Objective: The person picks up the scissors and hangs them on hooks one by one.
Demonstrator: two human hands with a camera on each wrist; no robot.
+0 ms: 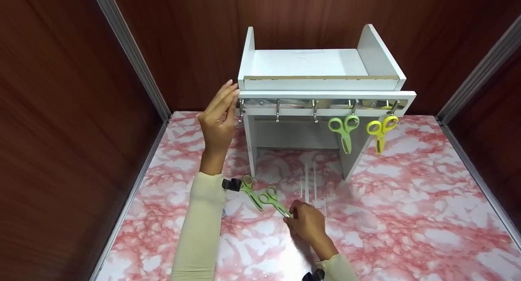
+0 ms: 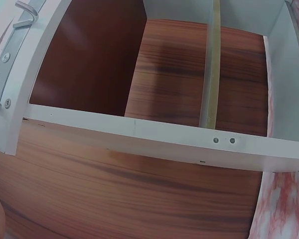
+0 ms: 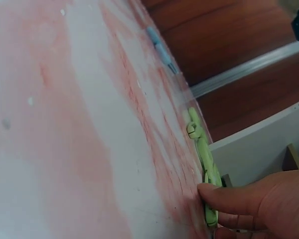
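Note:
My left hand touches the left end of the white hook rail with its fingers fairly straight. Down on the table, my right hand pinches the blade end of a pair of green scissors. The right wrist view shows the thumb over those scissors. Beside them lies a second pair of green scissors, partly behind the left wrist camera. Two more pairs hang from the rail's right-hand hooks: green scissors and yellow scissors.
A white shelf unit stands at the back of the marbled table, against brown wood-look panels. Three left hooks hold nothing. A blue-grey pen-like thing lies near the table edge in the right wrist view.

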